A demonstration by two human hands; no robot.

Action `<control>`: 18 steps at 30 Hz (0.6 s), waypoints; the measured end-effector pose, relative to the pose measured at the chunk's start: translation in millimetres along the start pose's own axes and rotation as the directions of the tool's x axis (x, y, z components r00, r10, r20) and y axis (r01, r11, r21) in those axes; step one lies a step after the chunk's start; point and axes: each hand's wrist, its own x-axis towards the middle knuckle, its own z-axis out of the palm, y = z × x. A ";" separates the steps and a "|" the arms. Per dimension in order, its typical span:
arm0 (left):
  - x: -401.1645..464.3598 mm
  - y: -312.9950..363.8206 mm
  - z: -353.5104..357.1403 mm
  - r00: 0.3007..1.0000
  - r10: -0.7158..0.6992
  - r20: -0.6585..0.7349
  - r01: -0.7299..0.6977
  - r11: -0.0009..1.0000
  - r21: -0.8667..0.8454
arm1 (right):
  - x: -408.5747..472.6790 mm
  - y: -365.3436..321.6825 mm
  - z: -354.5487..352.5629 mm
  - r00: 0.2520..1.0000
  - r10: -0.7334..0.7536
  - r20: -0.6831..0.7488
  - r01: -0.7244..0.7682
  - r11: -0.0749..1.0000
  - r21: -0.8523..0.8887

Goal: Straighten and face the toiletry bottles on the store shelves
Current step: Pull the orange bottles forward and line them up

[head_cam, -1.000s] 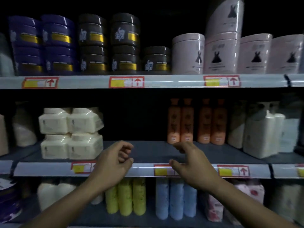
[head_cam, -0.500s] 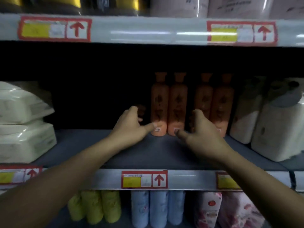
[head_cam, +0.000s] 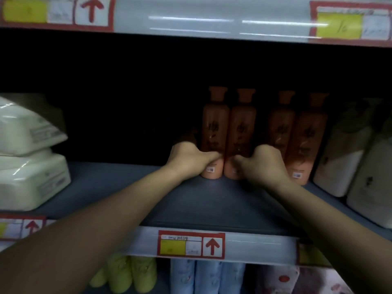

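Several tall orange bottles stand upright far back on the blue middle shelf [head_cam: 203, 206]. My left hand [head_cam: 187, 159] grips the lower part of the leftmost orange bottle [head_cam: 214, 128], thumb across its front. My right hand [head_cam: 262, 164] grips the base of the second orange bottle [head_cam: 241, 130], which touches the first. Two more orange bottles [head_cam: 305, 134] stand just right of my right hand, partly hidden by it.
Stacked pale green-white containers [head_cam: 27, 162] sit at the shelf's left. White bottles [head_cam: 343, 162] crowd the right. Price rail with a red-arrow tag [head_cam: 191, 245] runs along the front edge. Yellow-green and light blue bottles [head_cam: 207, 276] stand on the shelf below.
The view has moved closer to the shelf. Both hands reached deeper and went from touching the two left orange bottles to gripping their lower parts.
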 end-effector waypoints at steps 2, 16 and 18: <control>-4.4 -0.1 -5.4 0.999 0.037 -0.025 -0.038 0.999 -0.013 | -3.0 -2.8 0.8 1.000 -0.002 -0.006 0.002 0.999 0.041; -53.5 -40.1 -81.4 0.981 0.112 -0.159 -0.123 0.991 -0.058 | -66.8 -58.3 27.2 0.984 -0.174 -0.026 0.175 0.958 0.226; -62.7 -43.6 -92.2 0.978 0.124 -0.168 -0.135 0.989 -0.056 | -76.4 -64.6 31.6 0.980 -0.199 -0.023 0.199 0.946 0.256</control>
